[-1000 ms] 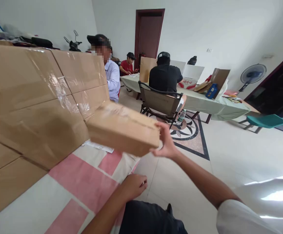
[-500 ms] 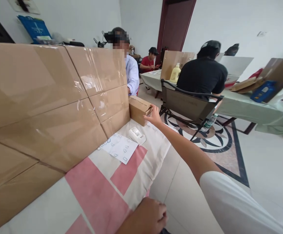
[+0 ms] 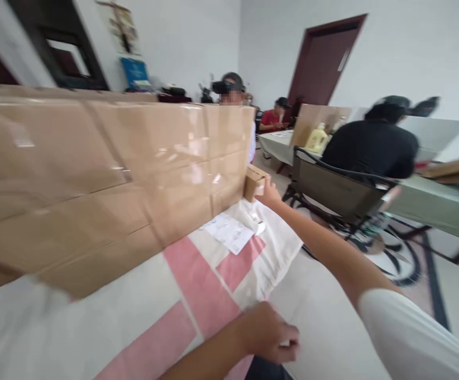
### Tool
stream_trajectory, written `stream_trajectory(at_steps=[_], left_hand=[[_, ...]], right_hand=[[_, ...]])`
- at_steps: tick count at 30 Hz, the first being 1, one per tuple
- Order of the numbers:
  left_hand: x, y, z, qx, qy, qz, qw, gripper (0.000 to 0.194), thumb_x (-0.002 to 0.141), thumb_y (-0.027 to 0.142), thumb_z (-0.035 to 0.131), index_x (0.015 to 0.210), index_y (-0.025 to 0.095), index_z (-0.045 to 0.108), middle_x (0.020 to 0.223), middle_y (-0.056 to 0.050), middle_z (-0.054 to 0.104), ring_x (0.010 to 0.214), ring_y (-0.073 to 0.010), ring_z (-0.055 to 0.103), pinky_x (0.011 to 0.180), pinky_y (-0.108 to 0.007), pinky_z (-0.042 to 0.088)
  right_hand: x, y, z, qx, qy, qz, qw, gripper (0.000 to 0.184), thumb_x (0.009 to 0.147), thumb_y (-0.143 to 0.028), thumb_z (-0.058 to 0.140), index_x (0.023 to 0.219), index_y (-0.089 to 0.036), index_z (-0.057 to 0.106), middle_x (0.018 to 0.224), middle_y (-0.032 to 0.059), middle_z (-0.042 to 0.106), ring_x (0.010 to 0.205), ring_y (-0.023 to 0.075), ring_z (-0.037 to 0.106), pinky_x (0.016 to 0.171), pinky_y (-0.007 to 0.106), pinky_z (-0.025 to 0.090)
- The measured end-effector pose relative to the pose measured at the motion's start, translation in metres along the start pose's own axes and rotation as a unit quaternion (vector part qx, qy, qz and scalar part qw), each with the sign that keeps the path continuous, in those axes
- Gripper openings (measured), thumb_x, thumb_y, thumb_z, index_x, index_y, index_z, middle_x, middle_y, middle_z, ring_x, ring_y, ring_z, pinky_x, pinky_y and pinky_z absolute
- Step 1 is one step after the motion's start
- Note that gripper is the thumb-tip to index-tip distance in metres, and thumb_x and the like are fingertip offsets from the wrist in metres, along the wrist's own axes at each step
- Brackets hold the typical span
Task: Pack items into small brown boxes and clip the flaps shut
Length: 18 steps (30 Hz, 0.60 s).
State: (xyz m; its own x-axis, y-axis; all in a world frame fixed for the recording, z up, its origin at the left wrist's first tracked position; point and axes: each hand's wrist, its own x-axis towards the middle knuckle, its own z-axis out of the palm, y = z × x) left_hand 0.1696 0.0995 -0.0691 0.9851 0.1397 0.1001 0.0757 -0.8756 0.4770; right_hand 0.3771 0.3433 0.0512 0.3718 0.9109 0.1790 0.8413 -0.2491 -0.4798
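Observation:
At the far end of the table, my right hand (image 3: 269, 192) grips the near end of a small brown cardboard box (image 3: 250, 186). The box stands against the end of a tall cardboard partition (image 3: 182, 184). My left hand (image 3: 273, 335) hovers over the table's near edge with its fingers curled in and nothing visible in them; motion blurs it slightly. Between the hands lies a white sheet with small printed outlines (image 3: 229, 232). Just past it sits a small white plastic item (image 3: 258, 226), too blurred to name.
A pink and white cloth (image 3: 190, 279) covers the table. A person in black (image 3: 367, 142) sits on a folding chair (image 3: 332, 187) to the right, at a green-covered table (image 3: 439, 206). A yellow jug (image 3: 316, 138) stands there. Two more people sit further back.
My view has swung left, so the scene sits further right. My left hand shows more fully over the table edge. My right hand still grips the box.

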Motion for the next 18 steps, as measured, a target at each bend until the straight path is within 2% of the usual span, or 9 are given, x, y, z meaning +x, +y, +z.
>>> stream_trajectory(at_steps=[3,5,7,9,10,12,14,16,18], left_hand=[[-0.021,-0.008,-0.036,0.092,0.119,0.052,0.987,0.022,0.086,0.034,0.055,0.068,0.022,0.057,0.059,0.0,0.065,0.057,-0.0139,0.057,0.06,-0.031,0.037],[-0.064,-0.018,-0.064,0.109,0.204,-0.004,0.973,0.027,0.085,0.035,0.053,0.062,0.022,0.05,0.055,0.0,0.06,0.053,-0.0125,0.052,0.06,-0.031,0.038],[-0.133,-0.029,-0.086,0.116,0.288,-0.099,0.945,0.03,0.081,0.037,0.055,0.057,0.022,0.045,0.051,0.0,0.053,0.052,-0.013,0.049,0.06,-0.032,0.038],[-0.221,-0.039,-0.103,0.126,0.358,-0.189,0.906,0.03,0.08,0.038,0.056,0.056,0.023,0.045,0.051,-0.001,0.051,0.054,-0.0147,0.049,0.064,-0.033,0.041],[-0.269,-0.044,-0.111,0.128,0.403,-0.245,0.872,0.03,0.081,0.038,0.054,0.056,0.023,0.045,0.053,-0.002,0.05,0.057,-0.0159,0.051,0.068,-0.034,0.044],[-0.365,-0.055,-0.127,0.126,0.502,-0.374,0.77,0.032,0.089,0.04,0.046,0.061,0.024,0.048,0.058,-0.003,0.051,0.063,-0.0186,0.052,0.074,-0.036,0.046],[-0.454,-0.07,-0.146,0.12,0.598,-0.5,0.615,0.032,0.097,0.038,0.036,0.077,0.022,0.054,0.075,-0.007,0.058,0.076,-0.0218,0.056,0.082,-0.04,0.048],[-0.528,-0.089,-0.166,0.099,0.652,-0.588,0.469,0.023,0.096,0.035,0.045,0.102,0.017,0.058,0.102,-0.012,0.062,0.097,-0.0257,0.058,0.094,-0.047,0.047],[-0.581,-0.114,-0.184,0.055,0.671,-0.636,0.378,0.039,0.09,0.035,0.065,0.121,0.013,0.054,0.123,-0.015,0.058,0.113,-0.0288,0.056,0.102,-0.05,0.046]], right_hand=[[-0.05,-0.049,0.011,0.015,-0.008,-0.122,0.992,0.089,0.082,-0.022,0.071,0.16,-0.01,0.028,0.143,0.0297,0.049,0.125,0.0404,0.06,0.105,0.053,0.047],[-0.084,-0.092,0.027,0.032,-0.029,-0.21,0.977,0.071,0.084,-0.021,0.068,0.15,-0.013,0.043,0.132,0.0222,0.059,0.113,0.0334,0.066,0.102,0.048,0.051],[-0.122,-0.142,0.047,0.078,-0.062,-0.329,0.939,0.048,0.086,-0.022,0.064,0.134,-0.015,0.058,0.118,0.0161,0.066,0.096,0.027,0.07,0.092,0.043,0.056],[-0.166,-0.198,0.072,0.153,-0.108,-0.448,0.874,0.025,0.089,-0.023,0.06,0.112,-0.019,0.067,0.107,0.0116,0.069,0.092,0.0243,0.07,0.086,0.04,0.058],[-0.189,-0.227,0.086,0.189,-0.145,-0.496,0.835,0.018,0.089,-0.023,0.059,0.104,-0.021,0.069,0.103,0.0098,0.071,0.093,0.0236,0.07,0.086,0.039,0.058],[-0.234,-0.285,0.118,0.247,-0.199,-0.545,0.776,0.014,0.091,-0.025,0.06,0.101,-0.022,0.07,0.101,0.0074,0.073,0.095,0.0227,0.071,0.087,0.038,0.058],[-0.271,-0.341,0.157,0.29,-0.247,-0.541,0.75,0.02,0.089,-0.028,0.064,0.107,-0.022,0.07,0.105,0.0077,0.074,0.099,0.0243,0.071,0.093,0.042,0.057],[-0.296,-0.396,0.2,0.335,-0.291,-0.473,0.761,0.044,0.086,-0.032,0.07,0.128,-0.021,0.063,0.127,0.012,0.07,0.116,0.0282,0.067,0.102,0.047,0.054],[-0.304,-0.447,0.243,0.384,-0.306,-0.381,0.784,0.063,0.085,-0.033,0.07,0.143,-0.021,0.051,0.145,0.0146,0.058,0.135,0.0292,0.057,0.112,0.048,0.047]])
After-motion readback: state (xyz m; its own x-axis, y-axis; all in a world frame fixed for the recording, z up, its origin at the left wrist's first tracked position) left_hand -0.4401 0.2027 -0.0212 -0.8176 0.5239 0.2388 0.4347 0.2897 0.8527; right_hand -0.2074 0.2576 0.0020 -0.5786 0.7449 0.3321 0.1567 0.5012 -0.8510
